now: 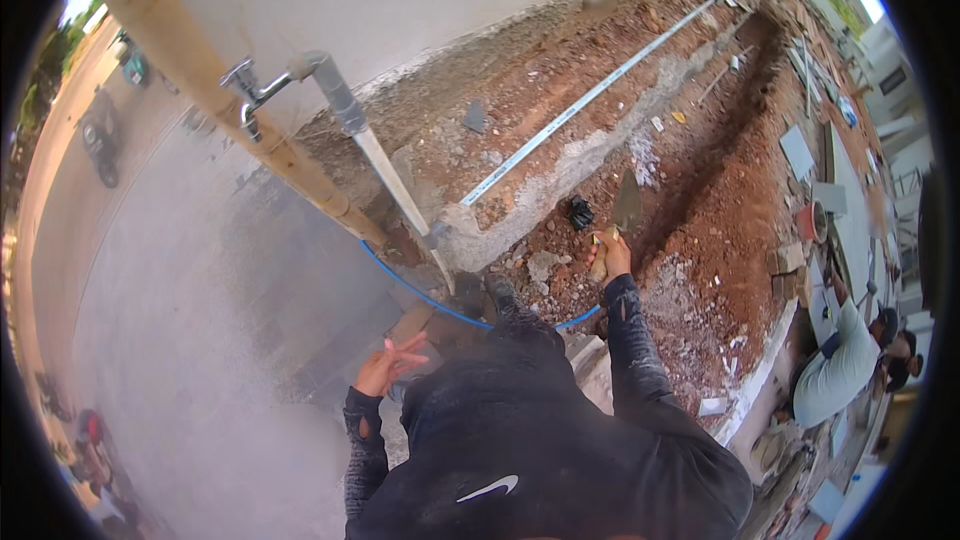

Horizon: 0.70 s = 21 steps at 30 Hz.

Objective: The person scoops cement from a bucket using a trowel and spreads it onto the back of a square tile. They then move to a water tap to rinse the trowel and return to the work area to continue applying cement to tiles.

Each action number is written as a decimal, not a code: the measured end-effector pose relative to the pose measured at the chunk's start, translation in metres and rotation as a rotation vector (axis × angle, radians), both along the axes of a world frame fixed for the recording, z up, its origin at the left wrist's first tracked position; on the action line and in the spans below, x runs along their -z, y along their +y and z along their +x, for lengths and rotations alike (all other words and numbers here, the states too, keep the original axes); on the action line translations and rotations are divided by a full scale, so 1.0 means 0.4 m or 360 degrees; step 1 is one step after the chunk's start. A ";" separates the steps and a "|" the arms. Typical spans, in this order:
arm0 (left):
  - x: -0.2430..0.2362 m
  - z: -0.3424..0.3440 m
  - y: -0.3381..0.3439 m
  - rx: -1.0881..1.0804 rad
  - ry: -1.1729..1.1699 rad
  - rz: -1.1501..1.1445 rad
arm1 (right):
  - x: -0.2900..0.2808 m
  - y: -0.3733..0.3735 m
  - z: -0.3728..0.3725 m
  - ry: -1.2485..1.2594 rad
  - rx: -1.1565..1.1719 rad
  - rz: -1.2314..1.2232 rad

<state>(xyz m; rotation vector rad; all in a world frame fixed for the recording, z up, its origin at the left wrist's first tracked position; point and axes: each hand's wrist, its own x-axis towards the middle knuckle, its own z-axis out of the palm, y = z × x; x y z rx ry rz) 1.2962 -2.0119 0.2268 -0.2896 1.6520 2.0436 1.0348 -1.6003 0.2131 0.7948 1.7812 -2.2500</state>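
Observation:
My right hand (617,258) is closed around the handle of a trowel (628,202). Its pointed blade is directed away from me, over the reddish soil of a dug trench. Just left of the blade lies a crumpled black thing (580,213) whose kind I cannot make out. At the lower left, my left hand (388,366) is held with its fingers spread and nothing in it. Closest to that hand is a blue hose (415,292), which runs along the ground near my feet and shows again beside my right forearm.
A grey pipe (375,152) with a metal tap (247,100) stands beside a bamboo pole (215,90). A long pale bar (590,100) lies along the soil by the wall. On the right are bricks (788,258), a bucket (812,221) and a bending person (840,370).

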 end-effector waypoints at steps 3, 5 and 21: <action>-0.012 -0.131 0.073 0.0376 0.0032 -0.0138 | -0.070 0.078 0.022 0.0218 0.0025 -0.0443; 0.005 -0.198 0.133 0.0758 0.0142 -0.0451 | -0.100 0.143 0.041 0.0223 0.0036 -0.0538; 0.377 -0.454 0.292 0.1916 -0.0753 -0.1731 | 0.086 0.485 -0.154 -0.0146 0.0480 0.1964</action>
